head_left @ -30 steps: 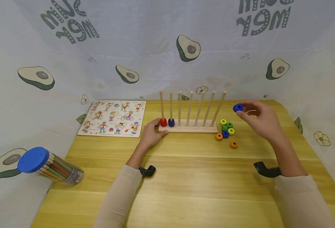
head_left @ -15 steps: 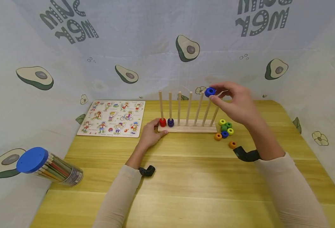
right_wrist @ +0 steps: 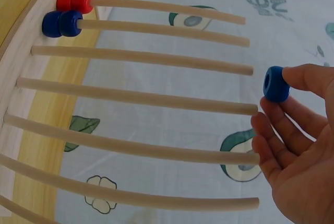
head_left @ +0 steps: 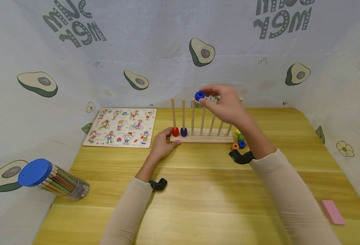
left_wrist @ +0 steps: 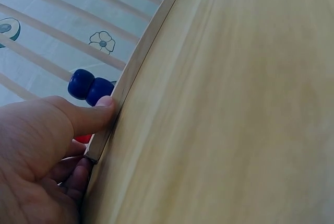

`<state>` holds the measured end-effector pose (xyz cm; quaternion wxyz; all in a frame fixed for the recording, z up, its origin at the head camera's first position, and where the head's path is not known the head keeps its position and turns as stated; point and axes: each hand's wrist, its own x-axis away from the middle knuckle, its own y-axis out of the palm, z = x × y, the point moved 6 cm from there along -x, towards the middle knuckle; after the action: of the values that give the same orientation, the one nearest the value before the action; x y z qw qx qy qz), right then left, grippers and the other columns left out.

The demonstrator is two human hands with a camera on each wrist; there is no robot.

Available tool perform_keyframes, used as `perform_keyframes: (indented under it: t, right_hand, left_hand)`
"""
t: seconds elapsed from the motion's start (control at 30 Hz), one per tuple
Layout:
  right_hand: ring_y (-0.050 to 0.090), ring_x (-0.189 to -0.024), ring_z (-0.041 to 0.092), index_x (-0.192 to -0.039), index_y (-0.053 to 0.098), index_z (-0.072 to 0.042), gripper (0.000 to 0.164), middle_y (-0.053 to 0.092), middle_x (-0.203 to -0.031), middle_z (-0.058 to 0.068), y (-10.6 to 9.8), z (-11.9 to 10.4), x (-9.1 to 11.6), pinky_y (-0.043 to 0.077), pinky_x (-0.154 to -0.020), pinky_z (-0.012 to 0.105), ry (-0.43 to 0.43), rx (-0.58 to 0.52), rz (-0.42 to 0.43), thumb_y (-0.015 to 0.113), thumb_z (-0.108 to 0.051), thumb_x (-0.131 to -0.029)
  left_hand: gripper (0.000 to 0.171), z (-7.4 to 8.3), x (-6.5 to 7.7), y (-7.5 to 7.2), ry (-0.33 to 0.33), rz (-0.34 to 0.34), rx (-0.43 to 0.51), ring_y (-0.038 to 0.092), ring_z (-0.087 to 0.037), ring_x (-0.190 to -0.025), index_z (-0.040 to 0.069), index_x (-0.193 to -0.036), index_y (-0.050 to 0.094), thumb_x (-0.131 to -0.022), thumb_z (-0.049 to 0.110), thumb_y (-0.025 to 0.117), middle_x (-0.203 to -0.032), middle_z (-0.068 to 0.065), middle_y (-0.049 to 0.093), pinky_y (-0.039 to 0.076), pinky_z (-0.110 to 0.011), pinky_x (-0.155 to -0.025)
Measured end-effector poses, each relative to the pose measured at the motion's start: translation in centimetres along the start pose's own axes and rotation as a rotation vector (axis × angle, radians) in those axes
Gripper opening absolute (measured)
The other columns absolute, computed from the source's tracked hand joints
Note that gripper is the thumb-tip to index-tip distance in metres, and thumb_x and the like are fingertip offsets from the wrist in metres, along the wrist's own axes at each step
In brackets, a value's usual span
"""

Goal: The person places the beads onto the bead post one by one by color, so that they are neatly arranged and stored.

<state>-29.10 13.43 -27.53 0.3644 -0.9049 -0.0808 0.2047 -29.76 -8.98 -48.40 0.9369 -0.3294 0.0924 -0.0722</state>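
Note:
My right hand (head_left: 224, 103) pinches a blue bead (right_wrist: 276, 84) between thumb and fingers. In the right wrist view the bead is just off the tips of the third and fourth pegs, not on either. The wooden peg rack (head_left: 207, 137) has several upright pegs. Two red beads (right_wrist: 75, 1) sit at the base of the end peg. Two dark blue beads (left_wrist: 90, 86) are stacked on the peg beside it. My left hand (head_left: 162, 145) grips the rack's left end, its thumb (left_wrist: 104, 102) on the front edge.
Loose beads lie right of the rack, among them an orange bead (head_left: 235, 146) and a blue bead (head_left: 242, 144), partly hidden by my right arm. A picture puzzle board (head_left: 121, 127) lies at left. A blue-lidded pencil tub (head_left: 57, 178) and a pink block (head_left: 332, 212) flank the table.
My right hand has carried the blue bead leftward from beside the loose beads to above the rack's pegs. My left hand has stayed on the rack's end. The pink block has come into view.

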Motion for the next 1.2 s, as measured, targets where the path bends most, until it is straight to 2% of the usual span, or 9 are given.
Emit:
perform_keyframes:
  t: [0.3,0.7,0.93,1.2]
  right_hand:
    - [0.059,-0.118,0.031,-0.131,0.068,-0.006,0.036,0.07,-0.126,0.012,1.4,-0.4,-1.0,0.046,-0.106,0.052,-0.01,0.0,-0.034,0.07,-0.024,-0.099]
    - [0.059,-0.117,0.029,-0.132,0.067,-0.008,0.038,0.069,-0.127,0.011,2.2,-0.1,-1.4,0.048,-0.104,0.051,0.002,0.082,-0.08,0.068,-0.028,-0.1]
    - [0.058,-0.122,0.032,-0.133,0.066,-0.007,0.04,0.067,-0.133,0.012,1.9,-0.1,-1.2,0.045,-0.11,0.052,-0.008,0.074,-0.082,0.066,-0.031,-0.101]
    - [0.058,-0.125,0.032,-0.134,0.066,-0.008,0.04,0.067,-0.133,0.012,0.8,0.0,-0.6,0.046,-0.109,0.054,-0.004,0.064,-0.046,0.066,-0.031,-0.101]
  left_hand:
    - [0.066,0.0,0.0,0.1,0.006,0.002,-0.001,0.057,-0.028,-0.137,0.011,-0.146,0.057,-0.089,0.031,0.083,-0.137,-0.008,0.068,0.044,-0.044,-0.117]
    - [0.063,0.2,0.1,-0.1,0.021,0.005,0.003,0.058,-0.027,-0.137,0.011,-0.144,0.059,-0.089,0.029,0.083,-0.136,-0.008,0.069,0.045,-0.043,-0.117]
    - [0.064,0.3,0.1,0.0,0.018,0.001,-0.001,0.058,-0.028,-0.136,0.009,-0.144,0.059,-0.089,0.029,0.083,-0.137,-0.009,0.068,0.045,-0.043,-0.116]
    - [0.066,0.1,0.0,0.0,0.007,-0.003,0.005,0.057,-0.029,-0.137,0.008,-0.146,0.057,-0.089,0.029,0.083,-0.14,-0.011,0.066,0.046,-0.043,-0.116]
